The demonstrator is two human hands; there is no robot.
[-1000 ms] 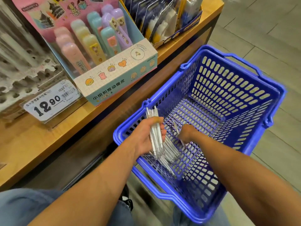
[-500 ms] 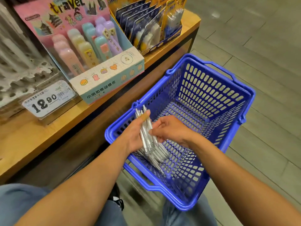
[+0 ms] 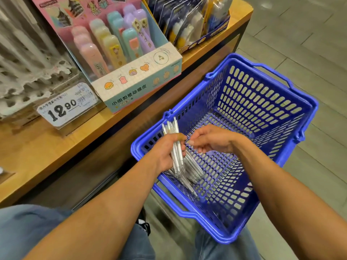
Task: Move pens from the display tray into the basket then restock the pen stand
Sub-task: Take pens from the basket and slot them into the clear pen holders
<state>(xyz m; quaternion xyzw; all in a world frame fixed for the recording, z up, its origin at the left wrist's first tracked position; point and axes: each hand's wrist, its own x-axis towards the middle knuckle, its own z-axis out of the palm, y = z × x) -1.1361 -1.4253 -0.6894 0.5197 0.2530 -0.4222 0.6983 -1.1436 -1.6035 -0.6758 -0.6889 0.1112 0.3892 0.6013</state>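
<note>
leftmost, a white price tag reading 12.90 (image 3: 65,107) stands on the wooden shelf (image 3: 37,147), beside a pastel cardboard eraser display box (image 3: 139,81). over the blue slotted plastic basket (image 3: 262,113), the left hand (image 3: 167,152) grips a bundle of clear silver pens (image 3: 176,147); more lie beneath. the right hand (image 3: 210,139) hovers with fingers loosely curled, holding nothing.

My arms are bare right up to the near edge of view, with no sleeves, watch or rings showing on my left hand (image 3: 165,154) or my right hand (image 3: 210,140). I wear faded blue denim jeans (image 3: 28,228), and a dark shoe with white laces (image 3: 144,223) shows between my knees.
</note>
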